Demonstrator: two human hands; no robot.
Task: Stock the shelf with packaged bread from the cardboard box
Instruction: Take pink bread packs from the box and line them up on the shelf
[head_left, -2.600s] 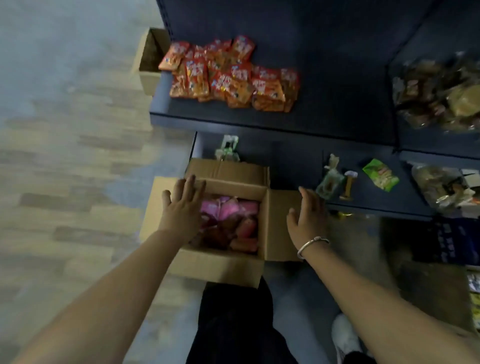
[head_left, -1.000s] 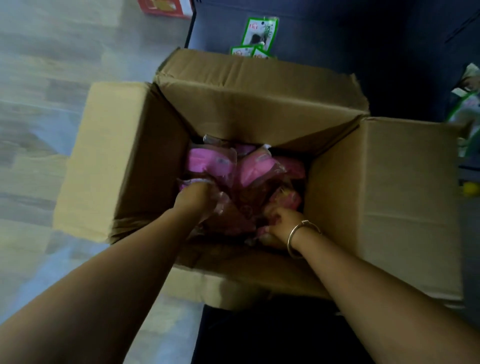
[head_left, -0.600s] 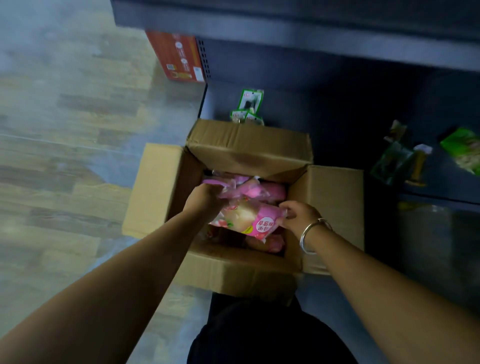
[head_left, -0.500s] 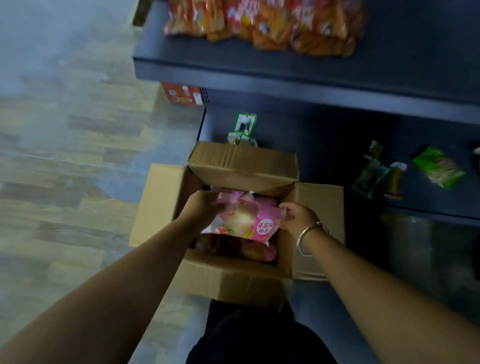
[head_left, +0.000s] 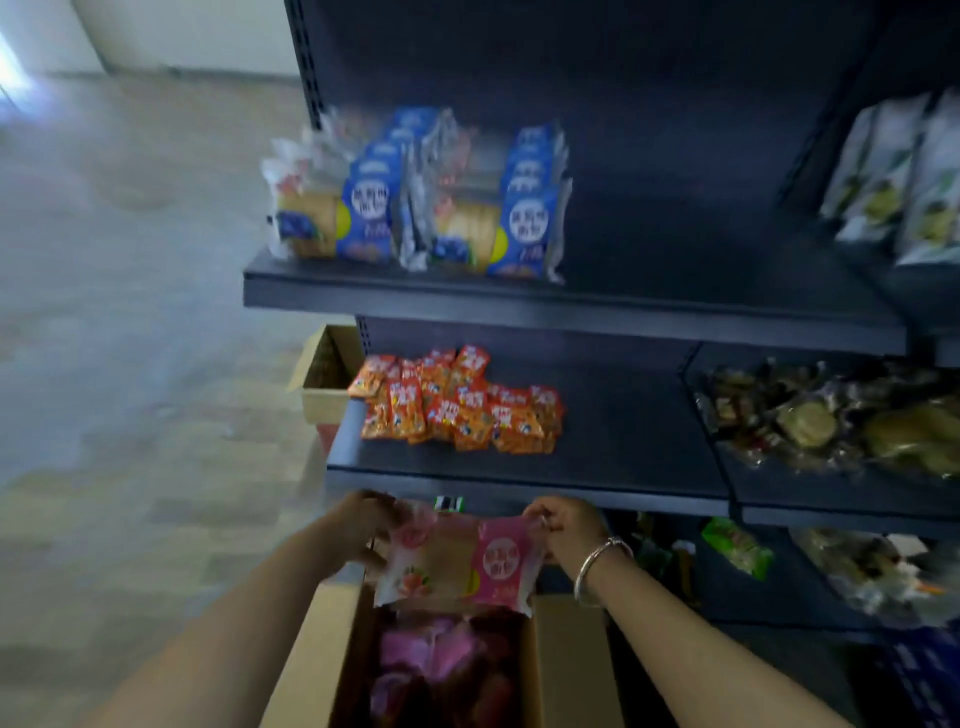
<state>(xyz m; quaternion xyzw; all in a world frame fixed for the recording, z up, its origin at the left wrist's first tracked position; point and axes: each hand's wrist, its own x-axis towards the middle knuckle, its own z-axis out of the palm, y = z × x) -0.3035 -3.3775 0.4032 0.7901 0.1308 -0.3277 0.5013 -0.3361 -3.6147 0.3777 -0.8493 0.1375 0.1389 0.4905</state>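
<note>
Floor (head_left: 130, 364): pale wood-look planks fill the left side, blurred.
Small box (head_left: 324, 379): an open carton stands on the floor at the left end of the dark shelf unit, just beside the middle shelf.
Left hand (head_left: 358, 530): fingers curled round the left edge of the bread pack, held above the box.
Bread pack (head_left: 457, 564): a clear and pink wrapper with a round label on its pink right half and fruit art at lower left, held flat between both hands, above the box's far end and just below the front lip of the middle shelf.
Box (head_left: 301, 660): the cardboard box sits open at the bottom centre, flaps spread to either side; more pink packs (head_left: 441, 660) lie inside it in shadow.
Top shelf (head_left: 675, 317): blue bread packs (head_left: 447, 208) stand upright in two rows at its left part; the right part of the board is bare.
Middle shelf (head_left: 623, 457): orange snack packets (head_left: 457, 405) lie in a loose heap at its left part.
Right hand (head_left: 563, 525): fingertips pinch the pack's upper right corner; a silver bangle (head_left: 597, 569) circles the wrist.
Bottom shelf (head_left: 779, 597): a green packet (head_left: 735, 545) lies near the right forearm.
Right bay: clear bags of brown baked goods (head_left: 841, 421) are piled on the neighbouring shelf, and pale upright packs (head_left: 898, 182) stand above them.
</note>
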